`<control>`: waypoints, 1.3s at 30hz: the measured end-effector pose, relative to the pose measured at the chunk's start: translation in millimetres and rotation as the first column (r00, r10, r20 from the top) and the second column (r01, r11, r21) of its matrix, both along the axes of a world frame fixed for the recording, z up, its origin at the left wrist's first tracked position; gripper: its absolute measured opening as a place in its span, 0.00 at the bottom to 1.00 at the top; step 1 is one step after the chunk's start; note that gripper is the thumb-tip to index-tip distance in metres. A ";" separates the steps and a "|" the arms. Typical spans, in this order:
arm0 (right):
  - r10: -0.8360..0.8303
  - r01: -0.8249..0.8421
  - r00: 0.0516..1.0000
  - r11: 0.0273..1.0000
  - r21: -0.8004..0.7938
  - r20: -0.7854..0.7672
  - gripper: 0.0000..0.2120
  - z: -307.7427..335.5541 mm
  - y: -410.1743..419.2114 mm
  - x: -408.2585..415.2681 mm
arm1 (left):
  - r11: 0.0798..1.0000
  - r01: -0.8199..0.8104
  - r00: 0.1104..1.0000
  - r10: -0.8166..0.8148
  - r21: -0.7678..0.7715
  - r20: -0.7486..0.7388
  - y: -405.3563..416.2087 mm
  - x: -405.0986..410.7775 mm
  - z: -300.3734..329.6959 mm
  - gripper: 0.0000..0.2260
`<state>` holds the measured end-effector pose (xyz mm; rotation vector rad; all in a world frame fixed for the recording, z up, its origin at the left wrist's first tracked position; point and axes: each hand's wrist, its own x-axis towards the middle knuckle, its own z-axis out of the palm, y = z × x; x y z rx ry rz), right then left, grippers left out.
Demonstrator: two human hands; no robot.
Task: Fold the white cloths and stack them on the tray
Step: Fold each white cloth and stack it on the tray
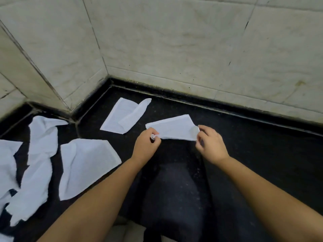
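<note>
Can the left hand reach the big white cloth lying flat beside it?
Probably yes, but not yet. The flat cloth lies just beside the left forearm with nothing between, yet the left hand is pinching the held cloth, as is the right hand.

the cloths [172, 128] are white woven fabric, matt and soft, with a fine ribbed weave. the counter [244, 145] is black speckled stone, faintly glossy. the wall tiles [174, 41] are pale, smooth and stained.
</note>
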<state>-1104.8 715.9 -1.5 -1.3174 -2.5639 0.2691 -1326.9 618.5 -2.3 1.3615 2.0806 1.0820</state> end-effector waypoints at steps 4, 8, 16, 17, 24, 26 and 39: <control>-0.070 0.024 0.931 0.991 -0.130 -0.358 0.08 31.3 -14.2 20.8 | 0.976 -0.123 0.978 0.088 0.180 0.191 -14.2 33.3 32.8 0.04; -0.192 0.056 0.844 0.960 -0.275 -0.500 0.03 60.6 -23.9 44.7 | 0.963 -0.161 0.953 0.095 0.217 0.288 -17.9 53.4 65.1 0.05; -0.130 0.055 0.954 0.961 -0.270 -0.270 0.09 86.8 -19.1 88.0 | 0.971 -0.211 0.909 0.151 0.115 0.388 -11.5 60.8 78.6 0.05; -0.150 0.086 0.950 0.969 -0.230 -0.275 0.08 90.7 -19.4 88.4 | 0.967 -0.231 0.898 0.171 0.105 0.405 -9.9 60.9 79.8 0.05; -0.259 0.166 0.800 0.962 -0.215 -0.542 0.06 103.4 -36.7 94.5 | 0.957 -0.266 0.781 0.145 0.113 0.607 -22.4 67.4 85.7 0.06; -0.277 0.109 0.757 0.946 -0.304 -0.592 0.03 88.0 -44.1 106.6 | 0.972 -0.224 0.728 0.118 0.071 0.675 -41.2 68.5 74.0 0.07; -0.313 -0.008 0.916 0.612 -0.791 -0.251 0.06 -48.2 -109.6 152.1 | 0.916 -0.056 0.871 0.239 -0.397 0.428 -129.5 73.3 -42.1 0.05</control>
